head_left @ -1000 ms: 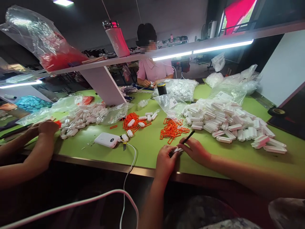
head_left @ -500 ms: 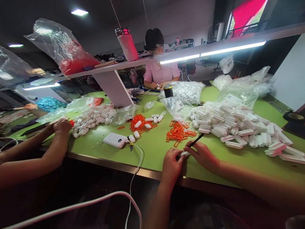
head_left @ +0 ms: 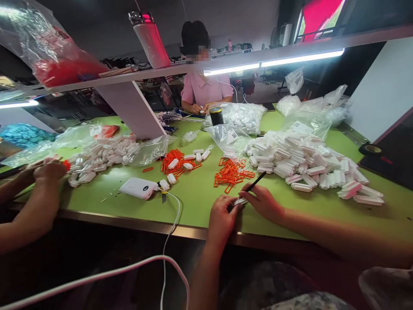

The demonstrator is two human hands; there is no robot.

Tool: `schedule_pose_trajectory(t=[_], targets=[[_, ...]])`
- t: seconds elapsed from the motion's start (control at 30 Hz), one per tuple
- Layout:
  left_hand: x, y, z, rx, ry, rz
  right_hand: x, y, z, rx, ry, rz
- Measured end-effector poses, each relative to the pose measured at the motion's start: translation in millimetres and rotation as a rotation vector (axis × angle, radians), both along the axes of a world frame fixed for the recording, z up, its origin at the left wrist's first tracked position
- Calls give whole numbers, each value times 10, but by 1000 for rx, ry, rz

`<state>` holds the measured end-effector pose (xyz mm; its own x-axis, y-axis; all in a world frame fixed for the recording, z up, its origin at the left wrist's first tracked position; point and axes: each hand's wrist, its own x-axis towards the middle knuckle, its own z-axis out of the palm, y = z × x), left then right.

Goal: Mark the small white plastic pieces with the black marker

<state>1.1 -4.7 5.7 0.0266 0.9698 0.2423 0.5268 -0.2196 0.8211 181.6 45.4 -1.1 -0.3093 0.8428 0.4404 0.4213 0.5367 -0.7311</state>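
Observation:
My left hand (head_left: 222,217) is closed round a small white plastic housing (head_left: 240,201) at the front of the green table. My right hand (head_left: 265,204) grips a thin black pen-like tool (head_left: 257,181), slanted with its upper end to the right. The tool's lower end lies at the white piece, mostly hidden by my fingers. Just beyond my hands is a heap of orange rectangular frames (head_left: 230,174). A large pile of white plastic housings (head_left: 300,161) lies behind and to the right.
A white power bank (head_left: 137,188) with a white cable (head_left: 176,211) lies left of my hands. Another orange heap (head_left: 174,161) sits behind it. A co-worker's hands (head_left: 48,168) work at the far left; a person (head_left: 206,88) sits opposite. A shelf (head_left: 180,71) with a lamp crosses above.
The view has turned slightly right, so everything sits further left in the picture. Both my hands keep hold of the same things, in nearly the same pose.

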Motion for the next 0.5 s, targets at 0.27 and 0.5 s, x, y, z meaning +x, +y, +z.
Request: schedule_pose_trajectory(t=[0.27, 0.5], targets=[[1, -3, -2, -5, -16, 6, 5, -9, 24, 18, 2, 33], [7, -11, 26, -23, -9, 6, 8, -13, 38, 1, -1, 38]])
